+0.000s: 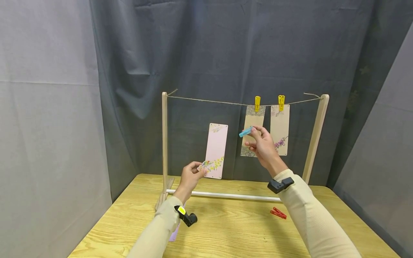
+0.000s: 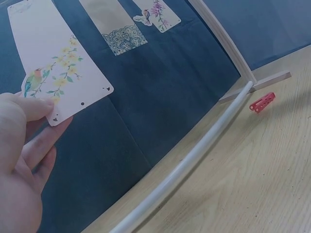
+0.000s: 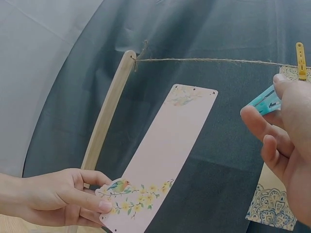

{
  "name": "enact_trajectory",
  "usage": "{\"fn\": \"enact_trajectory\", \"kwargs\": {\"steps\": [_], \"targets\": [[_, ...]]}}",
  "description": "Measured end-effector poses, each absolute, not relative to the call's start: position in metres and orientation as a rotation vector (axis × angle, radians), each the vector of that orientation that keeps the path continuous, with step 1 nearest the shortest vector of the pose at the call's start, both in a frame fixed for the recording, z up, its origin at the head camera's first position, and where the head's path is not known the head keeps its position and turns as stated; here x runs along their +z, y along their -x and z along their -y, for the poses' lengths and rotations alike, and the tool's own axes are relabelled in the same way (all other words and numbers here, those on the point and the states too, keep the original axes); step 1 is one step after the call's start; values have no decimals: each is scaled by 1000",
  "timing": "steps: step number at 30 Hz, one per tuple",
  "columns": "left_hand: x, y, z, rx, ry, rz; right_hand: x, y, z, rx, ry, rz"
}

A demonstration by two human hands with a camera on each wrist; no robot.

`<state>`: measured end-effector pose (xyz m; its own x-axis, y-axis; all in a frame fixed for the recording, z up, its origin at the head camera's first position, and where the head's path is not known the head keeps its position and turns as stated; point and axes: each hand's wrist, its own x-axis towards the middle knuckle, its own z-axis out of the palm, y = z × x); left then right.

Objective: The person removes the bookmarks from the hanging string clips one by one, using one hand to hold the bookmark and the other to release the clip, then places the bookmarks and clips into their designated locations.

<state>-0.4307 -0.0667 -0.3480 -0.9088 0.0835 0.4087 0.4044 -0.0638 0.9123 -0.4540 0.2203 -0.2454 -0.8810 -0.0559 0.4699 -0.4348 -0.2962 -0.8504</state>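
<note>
**Third card up at the line, not pegged yet**

Left to right:

- Wooden rack with a twine line (image 1: 226, 102) stands on the light wood bench (image 1: 232, 233). Left stretch of the twine is bare.
- Left hand (image 1: 190, 177) pinches the bottom corner of the pale pink rectangular card with a bird and yellow blossoms (image 1: 216, 150), thumb on the face and fingers curled behind. The card stands upright, its top edge short of the twine and not touching it. In the right wrist view the card leans toward the line, with clear daylight between the two.
- Right hand (image 1: 262, 145) is raised just right of the pink card, thumb and forefinger pinching a small blue plastic clothespin (image 1: 246, 132). Other fingers are loosely curled. Can't tell whether the pin's mouth is squeezed open.
- Behind the right hand, a beige card with a blue lace pattern (image 1: 253, 118) hangs from a yellow plastic clothespin (image 1: 257, 103). Next to it, a cream card with a purple flower sprig (image 1: 279, 129) hangs from a second yellow clothespin (image 1: 281, 102).
- A red plastic clothespin (image 1: 278, 213) lies loose on the bench near the right sleeve, in front of the rack's white bottom rail (image 1: 226, 195).

Status, my read: two cards hung, and the pink one is in hand but unclipped. Left to do: lift it to the twine and clip it with the blue pin. The red pin hints at possibly one more, though no spare card is clearly in view.
</note>
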Motion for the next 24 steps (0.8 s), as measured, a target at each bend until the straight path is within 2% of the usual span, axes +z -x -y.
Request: {"fn": "enact_trajectory", "kwargs": {"steps": [7, 15, 24], "targets": [[-361, 442, 67, -2068, 496, 1998, -247, 454, -220, 2251, -635, 1709], [-356, 431, 71, -2081, 523, 1978, -252, 456, -220, 2254, -615, 1715], [-383, 459, 76, -2107, 511, 1957, -258, 454, -222, 2234, -595, 1726]]}}
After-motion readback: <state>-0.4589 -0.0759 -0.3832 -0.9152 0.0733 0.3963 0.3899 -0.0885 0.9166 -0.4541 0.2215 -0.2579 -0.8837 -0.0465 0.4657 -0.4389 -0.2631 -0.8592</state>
